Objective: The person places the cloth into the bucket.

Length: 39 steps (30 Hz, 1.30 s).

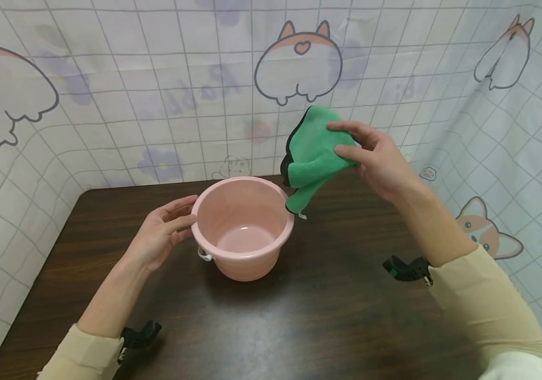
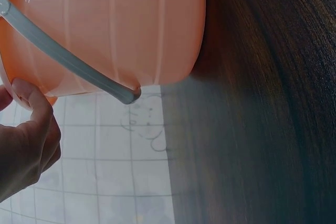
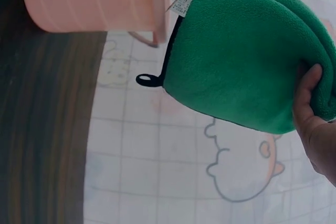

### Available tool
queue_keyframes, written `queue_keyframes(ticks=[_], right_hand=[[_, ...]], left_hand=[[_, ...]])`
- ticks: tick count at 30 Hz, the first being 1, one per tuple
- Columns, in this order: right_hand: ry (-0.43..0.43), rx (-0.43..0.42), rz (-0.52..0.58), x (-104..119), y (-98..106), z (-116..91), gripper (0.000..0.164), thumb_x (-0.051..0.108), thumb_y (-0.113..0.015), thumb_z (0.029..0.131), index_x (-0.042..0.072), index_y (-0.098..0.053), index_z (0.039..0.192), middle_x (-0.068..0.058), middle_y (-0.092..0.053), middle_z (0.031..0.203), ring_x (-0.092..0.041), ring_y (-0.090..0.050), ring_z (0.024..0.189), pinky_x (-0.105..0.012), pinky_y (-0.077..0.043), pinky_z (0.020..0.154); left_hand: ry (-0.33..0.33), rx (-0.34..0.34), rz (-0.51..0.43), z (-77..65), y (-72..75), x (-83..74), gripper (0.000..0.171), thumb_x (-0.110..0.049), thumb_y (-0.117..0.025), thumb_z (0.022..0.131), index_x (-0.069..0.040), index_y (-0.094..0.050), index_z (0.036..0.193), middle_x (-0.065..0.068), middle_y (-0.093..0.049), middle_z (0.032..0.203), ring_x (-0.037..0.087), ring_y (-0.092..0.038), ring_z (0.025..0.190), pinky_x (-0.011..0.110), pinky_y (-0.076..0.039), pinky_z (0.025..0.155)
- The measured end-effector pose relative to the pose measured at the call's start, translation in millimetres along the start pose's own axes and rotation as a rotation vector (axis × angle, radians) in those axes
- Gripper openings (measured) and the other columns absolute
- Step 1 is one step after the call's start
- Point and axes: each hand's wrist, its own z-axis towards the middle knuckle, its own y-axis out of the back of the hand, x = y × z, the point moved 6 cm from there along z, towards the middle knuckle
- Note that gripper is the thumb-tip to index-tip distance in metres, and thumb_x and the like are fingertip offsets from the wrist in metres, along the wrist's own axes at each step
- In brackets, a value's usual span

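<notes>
A pink bucket [image 1: 247,268] stands upright on the dark wooden table. My left hand [image 1: 159,232] holds its rim at the left, with thumb and fingers at the lip; the left wrist view shows the fingers [image 2: 39,106] against the rim, near the bucket's handle [image 2: 68,59]. Up and to the right of the bucket, my right hand [image 1: 377,161] pinches a green cleaning cloth [image 1: 315,140] with dark edging. The cloth hangs folded, its lower corner close to the bucket's right rim. A hanging loop [image 3: 149,80] and white label [image 3: 182,2] show in the right wrist view.
The dark brown table [image 1: 327,316] reaches back to a white tiled-pattern wall covering [image 1: 195,126] with cartoon animals. The same covering continues along both sides. Black wrist devices [image 1: 406,268] sit at both sleeves.
</notes>
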Motion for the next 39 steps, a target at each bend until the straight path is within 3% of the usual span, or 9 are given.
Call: queue_keyframes(ticks=[5, 19, 39], right_hand=[[0.006, 0.022, -0.004, 6.7, -7.2, 3.4, 0.037, 0.005, -0.065, 0.100, 0.016, -0.067, 0.135, -0.011, -0.044, 0.149, -0.026, -0.047, 0.119, -0.028, -0.051, 0.079], [0.090, 0.139, 0.074, 26.7, -40.1, 10.9, 0.035, 0.001, -0.063, 0.098, 0.013, -0.070, 0.131, -0.017, -0.044, 0.146, -0.031, -0.046, 0.124, -0.031, -0.055, 0.087], [0.138, 0.277, 0.111, 41.5, -79.2, 12.7, 0.039, -0.003, -0.057, 0.096, 0.012, -0.068, 0.131, -0.015, -0.044, 0.148, -0.034, -0.047, 0.124, -0.034, -0.056, 0.087]], left_hand=[[0.000, -0.001, 0.005, 0.6, -0.4, -0.6, 0.060, -0.006, -0.066, 0.101, 0.003, -0.039, 0.154, 0.014, -0.048, 0.140, 0.016, -0.058, 0.117, 0.028, -0.055, 0.094], [0.017, -0.009, -0.013, -0.5, 0.1, 0.2, 0.058, -0.004, -0.064, 0.102, 0.002, -0.039, 0.155, 0.013, -0.047, 0.142, 0.018, -0.055, 0.122, 0.028, -0.054, 0.095], [0.026, -0.011, 0.000, -0.2, 0.2, 0.0, 0.058, -0.006, -0.064, 0.102, 0.001, -0.040, 0.154, 0.014, -0.045, 0.145, 0.019, -0.054, 0.123, 0.028, -0.054, 0.096]])
